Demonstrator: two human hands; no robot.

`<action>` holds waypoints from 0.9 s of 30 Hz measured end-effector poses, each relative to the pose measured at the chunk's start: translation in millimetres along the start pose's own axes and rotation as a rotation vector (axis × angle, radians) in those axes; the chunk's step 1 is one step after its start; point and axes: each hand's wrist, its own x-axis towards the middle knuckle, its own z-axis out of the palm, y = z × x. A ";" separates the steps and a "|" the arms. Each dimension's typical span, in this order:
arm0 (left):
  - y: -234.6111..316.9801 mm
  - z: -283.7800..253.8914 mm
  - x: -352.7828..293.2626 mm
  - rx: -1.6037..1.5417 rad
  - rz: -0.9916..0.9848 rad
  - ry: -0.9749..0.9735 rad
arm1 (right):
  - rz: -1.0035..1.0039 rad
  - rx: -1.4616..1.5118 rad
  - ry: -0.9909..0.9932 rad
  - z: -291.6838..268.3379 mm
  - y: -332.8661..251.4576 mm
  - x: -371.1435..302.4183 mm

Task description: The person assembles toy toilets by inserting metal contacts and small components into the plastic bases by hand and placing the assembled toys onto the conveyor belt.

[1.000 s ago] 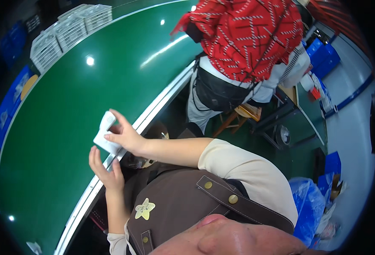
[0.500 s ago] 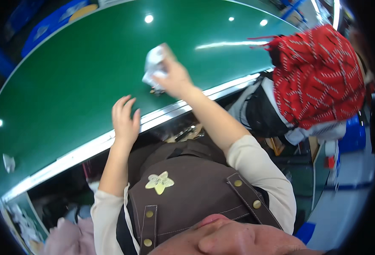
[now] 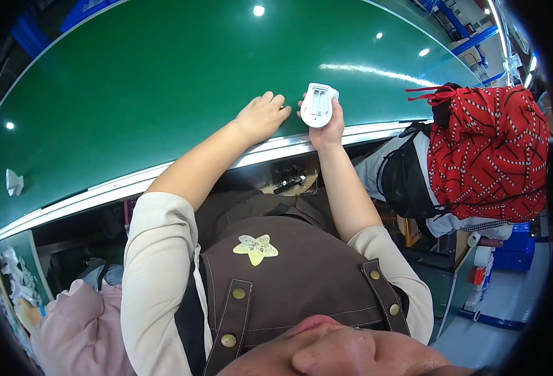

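In my right hand [image 3: 330, 128] is a white rounded device [image 3: 309, 114], held up just over the near edge of the green table [image 3: 132, 81]. Its underside shows a battery compartment without a cover; whether batteries lie in it I cannot tell. To the left of the device, my left hand [image 3: 262, 119] is over the table with curled fingers. A tiny brass-coloured spot shows at its fingertips, too small to name.
A small white piece [image 3: 14, 183] stands at the table's left end. To my right a person in a red patterned garment [image 3: 486, 153] is close to the table edge. Another person's pink sleeve [image 3: 82, 326] is at the lower left. Blue bins [image 3: 514, 250] stand at far right.
My left hand has moved right and its fingers have curled from spread. My right hand has moved right and toward me; the blurred white thing in it now shows as the device.
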 end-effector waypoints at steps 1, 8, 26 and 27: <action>0.2 2.3 1.5 -0.031 -0.013 -0.014 | -0.011 -0.005 0.005 -4.6 3.3 3.4; 17.4 -5.3 -0.1 -0.412 -0.244 0.327 | 0.004 0.032 -0.058 14.9 -4.2 -8.2; 48.7 -17.5 6.9 -0.597 -0.155 0.201 | 0.012 -0.086 -0.117 37.4 -17.9 -24.5; 49.4 -17.2 6.5 -0.621 -0.170 0.205 | 0.016 -0.080 -0.125 38.3 -18.3 -24.8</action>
